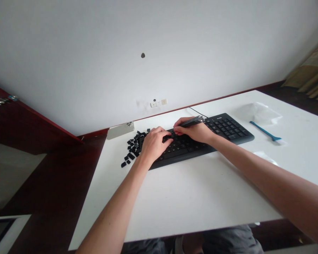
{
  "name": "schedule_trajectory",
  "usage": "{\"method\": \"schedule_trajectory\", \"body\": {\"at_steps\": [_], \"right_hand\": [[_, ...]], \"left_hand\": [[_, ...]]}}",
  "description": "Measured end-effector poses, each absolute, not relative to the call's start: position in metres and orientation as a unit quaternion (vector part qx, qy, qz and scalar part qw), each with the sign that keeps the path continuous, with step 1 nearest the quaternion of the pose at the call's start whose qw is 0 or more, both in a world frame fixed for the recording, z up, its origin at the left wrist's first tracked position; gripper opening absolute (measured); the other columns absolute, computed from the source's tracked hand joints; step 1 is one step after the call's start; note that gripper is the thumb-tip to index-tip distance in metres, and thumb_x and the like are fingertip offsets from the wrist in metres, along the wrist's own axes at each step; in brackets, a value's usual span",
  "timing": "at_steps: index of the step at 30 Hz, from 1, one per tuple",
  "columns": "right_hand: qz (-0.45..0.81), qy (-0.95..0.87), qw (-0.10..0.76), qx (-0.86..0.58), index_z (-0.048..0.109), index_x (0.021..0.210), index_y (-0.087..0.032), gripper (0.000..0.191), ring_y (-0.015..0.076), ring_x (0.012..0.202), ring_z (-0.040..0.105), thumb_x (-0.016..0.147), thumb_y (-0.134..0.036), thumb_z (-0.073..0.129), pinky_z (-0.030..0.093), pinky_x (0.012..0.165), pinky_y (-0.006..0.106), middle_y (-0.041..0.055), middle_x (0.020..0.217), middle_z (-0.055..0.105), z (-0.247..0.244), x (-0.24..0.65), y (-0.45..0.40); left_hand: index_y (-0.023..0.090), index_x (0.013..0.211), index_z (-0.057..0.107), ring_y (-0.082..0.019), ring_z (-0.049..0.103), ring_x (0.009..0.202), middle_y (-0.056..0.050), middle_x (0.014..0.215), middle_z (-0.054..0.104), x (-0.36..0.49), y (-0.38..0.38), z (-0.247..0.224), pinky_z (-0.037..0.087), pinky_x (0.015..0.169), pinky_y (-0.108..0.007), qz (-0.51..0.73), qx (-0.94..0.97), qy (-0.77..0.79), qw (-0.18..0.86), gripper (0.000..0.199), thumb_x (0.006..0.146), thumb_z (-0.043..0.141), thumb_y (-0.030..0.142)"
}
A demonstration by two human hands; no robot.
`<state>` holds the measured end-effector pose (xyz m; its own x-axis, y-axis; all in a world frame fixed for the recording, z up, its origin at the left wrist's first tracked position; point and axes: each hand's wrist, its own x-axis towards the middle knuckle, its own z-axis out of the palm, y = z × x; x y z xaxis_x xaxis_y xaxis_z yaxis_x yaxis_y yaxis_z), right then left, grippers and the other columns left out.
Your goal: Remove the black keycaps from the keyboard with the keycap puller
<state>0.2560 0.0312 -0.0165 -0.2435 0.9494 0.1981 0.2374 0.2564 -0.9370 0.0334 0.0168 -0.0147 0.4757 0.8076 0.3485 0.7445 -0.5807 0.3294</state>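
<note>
A black keyboard point(231, 128) lies on the white table, its right-hand keys in place. On its left and middle part, many key positions look bare, with small posts showing. My left hand point(154, 141) rests over the left end of the keyboard, thumb and forefinger apart, with nothing visible in it. My right hand point(198, 132) is closed around a dark pen-like tool point(190, 122) with a shiny rear end. The tool's tip is hidden by the fingers near the upper middle keys. Loose black keycaps point(132, 145) are heaped beside the left hand.
A phone point(120, 129) lies at the table's back left corner. To the right are a blue brush point(264, 130) with pale bristles and a clear plastic bag point(262, 113). A cable point(198, 112) runs behind the keyboard towards the wall. The table's point(190, 197) front edge is near my lap.
</note>
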Motion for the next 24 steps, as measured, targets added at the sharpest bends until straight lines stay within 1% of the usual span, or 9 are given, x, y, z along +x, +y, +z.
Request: {"method": "schedule_trajectory", "body": {"at_steps": [2,5,8,12,15,19,21,24], "right_hand": [[0.421,-0.665,0.423,-0.448,0.074,0.089,-0.022,0.016,0.0186,0.076,0.072,0.085,-0.037,0.076,0.060,0.075,0.033,0.0025,0.083,0.077,-0.018,0.256,0.032],[0.415,-0.665,0.421,-0.456,0.074,0.091,-0.022,0.018,0.0187,0.075,0.072,0.084,-0.038,0.077,0.060,0.074,0.033,0.0023,0.079,0.076,-0.018,0.257,0.032],[0.415,-0.672,0.412,-0.453,0.076,0.092,-0.022,0.019,0.0182,0.075,0.071,0.084,-0.039,0.078,0.061,0.076,0.033,0.0021,0.079,0.076,-0.017,0.258,0.033],[0.501,-0.630,0.377,-0.458,0.079,0.090,-0.021,0.023,0.0196,0.082,0.075,0.076,-0.038,0.087,0.065,0.083,0.034,0.0034,0.086,0.080,-0.009,0.261,0.044],[0.548,-0.636,0.304,-0.449,0.081,0.085,-0.021,0.026,0.0211,0.084,0.077,0.069,-0.038,0.092,0.067,0.083,0.035,0.0047,0.087,0.081,0.004,0.264,0.060],[0.528,-0.708,0.178,-0.434,0.081,0.075,-0.022,0.020,0.0237,0.076,0.076,0.067,-0.036,0.093,0.066,0.072,0.037,0.0061,0.078,0.079,0.024,0.262,0.083],[0.490,-0.752,0.139,-0.418,0.081,0.075,-0.023,0.014,0.0235,0.073,0.075,0.071,-0.034,0.089,0.065,0.069,0.036,0.0052,0.075,0.079,0.030,0.260,0.091],[0.454,-0.793,0.117,-0.389,0.081,0.077,-0.024,0.010,0.0226,0.074,0.075,0.078,-0.034,0.080,0.063,0.068,0.035,0.0038,0.075,0.078,0.034,0.258,0.095]], "left_hand": [[0.024,0.109,0.080,-0.022,0.069,0.099,-0.004,0.105,0.074,0.036,0.016,-0.016,0.057,0.092,-0.036,0.242,0.850,0.462,0.073,0.014,0.095,0.078,0.026],[0.024,0.106,0.079,-0.021,0.068,0.092,-0.002,0.097,0.072,0.039,0.017,-0.018,0.056,0.088,-0.035,0.247,0.841,0.473,0.089,0.011,0.095,0.077,0.023],[0.022,0.104,0.078,-0.021,0.067,0.092,-0.003,0.094,0.070,0.041,0.019,-0.018,0.055,0.087,-0.035,0.244,0.844,0.469,0.092,0.009,0.096,0.076,0.022],[0.020,0.104,0.075,-0.021,0.067,0.092,-0.004,0.095,0.070,0.043,0.019,-0.019,0.055,0.086,-0.035,0.239,0.846,0.469,0.084,0.007,0.097,0.073,0.020],[0.019,0.104,0.073,-0.022,0.067,0.094,-0.004,0.095,0.070,0.044,0.018,-0.020,0.054,0.088,-0.035,0.234,0.847,0.470,0.079,0.007,0.098,0.072,0.020],[0.018,0.106,0.072,-0.024,0.068,0.097,-0.005,0.096,0.071,0.044,0.016,-0.020,0.054,0.093,-0.038,0.235,0.852,0.462,0.073,0.008,0.099,0.071,0.019],[0.019,0.105,0.071,-0.024,0.068,0.096,-0.006,0.096,0.071,0.045,0.015,-0.020,0.054,0.092,-0.039,0.238,0.852,0.460,0.074,0.007,0.099,0.070,0.018],[0.020,0.099,0.069,-0.023,0.068,0.093,-0.005,0.094,0.071,0.045,0.014,-0.019,0.054,0.089,-0.037,0.247,0.851,0.456,0.080,0.006,0.098,0.068,0.015]]}}
